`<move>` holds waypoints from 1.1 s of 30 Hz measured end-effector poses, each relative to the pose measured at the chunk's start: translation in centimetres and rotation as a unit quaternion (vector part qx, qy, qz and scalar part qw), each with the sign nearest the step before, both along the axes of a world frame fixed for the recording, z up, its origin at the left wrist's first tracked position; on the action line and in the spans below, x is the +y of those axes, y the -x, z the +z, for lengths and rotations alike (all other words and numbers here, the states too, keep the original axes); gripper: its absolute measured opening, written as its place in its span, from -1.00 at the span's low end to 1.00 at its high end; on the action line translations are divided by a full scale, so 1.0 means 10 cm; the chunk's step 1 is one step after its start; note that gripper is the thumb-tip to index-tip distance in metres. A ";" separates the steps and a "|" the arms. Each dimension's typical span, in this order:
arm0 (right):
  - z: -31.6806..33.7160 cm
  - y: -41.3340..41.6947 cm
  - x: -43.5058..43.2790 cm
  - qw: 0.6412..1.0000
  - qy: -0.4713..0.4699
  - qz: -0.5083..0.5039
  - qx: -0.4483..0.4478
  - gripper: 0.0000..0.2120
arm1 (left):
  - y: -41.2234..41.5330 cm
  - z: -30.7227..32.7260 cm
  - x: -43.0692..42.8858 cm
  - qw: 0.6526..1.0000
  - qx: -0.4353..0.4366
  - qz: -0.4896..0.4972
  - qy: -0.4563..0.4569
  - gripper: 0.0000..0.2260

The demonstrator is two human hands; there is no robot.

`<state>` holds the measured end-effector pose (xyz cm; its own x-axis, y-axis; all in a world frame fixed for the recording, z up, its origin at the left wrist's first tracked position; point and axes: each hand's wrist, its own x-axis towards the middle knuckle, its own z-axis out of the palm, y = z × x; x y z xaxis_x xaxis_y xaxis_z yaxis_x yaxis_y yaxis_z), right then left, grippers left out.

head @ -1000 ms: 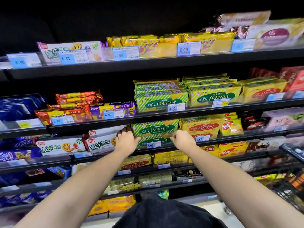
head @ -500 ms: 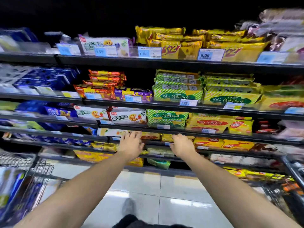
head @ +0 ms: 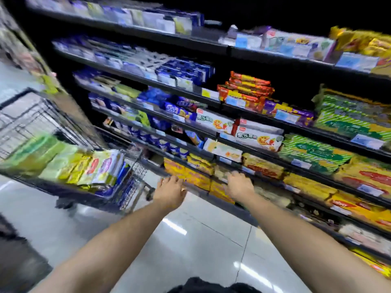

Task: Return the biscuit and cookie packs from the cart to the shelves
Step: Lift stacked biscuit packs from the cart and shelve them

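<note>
Hands (head: 171,188) (head: 239,185) outstretched, blurred yellow-green packs (head: 88,168) in cart (head: 31,121)

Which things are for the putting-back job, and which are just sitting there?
For the job:
cart
packs in the cart
shelves
left hand and right hand, both holding nothing

Just sitting there:
blue packs on a shelf
red packs on a shelf
price tags
shiny floor
</note>
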<state>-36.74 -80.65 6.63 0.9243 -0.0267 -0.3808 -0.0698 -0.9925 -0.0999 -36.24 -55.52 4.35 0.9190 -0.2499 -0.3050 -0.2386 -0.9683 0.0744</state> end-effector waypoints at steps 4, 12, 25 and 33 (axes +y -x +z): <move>0.09 -0.27 1.37 0.995 -0.017 0.100 -0.001 -0.60 | 0.09 0.04 1.22 0.996 0.002 0.087 -0.013 -0.60; 0.08 -0.56 3.20 0.968 -0.041 0.247 0.003 -0.56 | 0.24 0.12 2.71 0.974 -0.001 0.228 0.002 -0.57; -0.21 -2.06 4.53 0.934 -0.049 0.349 0.058 -0.51 | -0.60 -0.09 3.88 0.932 0.010 0.362 0.004 -0.62; -0.29 -3.09 5.31 0.918 -0.100 0.374 0.089 -0.49 | -1.29 -0.14 4.45 0.914 0.015 0.404 -0.008 -0.64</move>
<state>-5.82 -27.50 3.74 0.5777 0.6772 -0.4557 0.5916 -0.7321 -0.3378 -23.36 -11.05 2.96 0.7926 0.5121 -0.3311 0.5578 -0.8282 0.0542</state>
